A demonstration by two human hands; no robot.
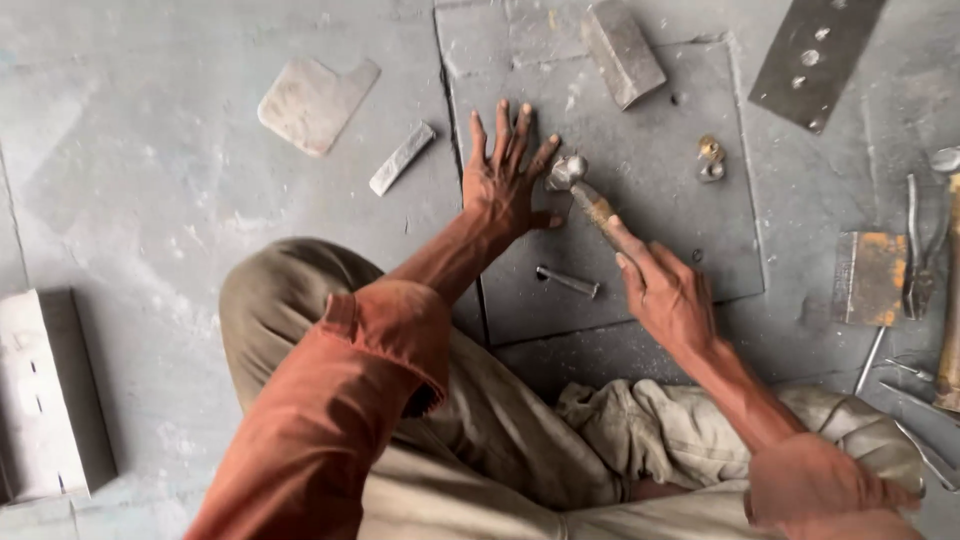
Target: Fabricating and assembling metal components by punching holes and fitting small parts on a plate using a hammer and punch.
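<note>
Right hand [672,298]: grip closed around hammer [583,192] handle, head just beyond left thumb.
Left hand [507,177]: fingers spread wide, flat on grey metal plate [660,215].
Bolt [567,281]: loose on plate, between both wrists.

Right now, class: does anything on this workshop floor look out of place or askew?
Nothing is spilled or broken. The left hand presses flat on the steel plate; the right hand holds a hammer. A bolt lies loose on the plate, and pliers lie scattered at right.
</note>
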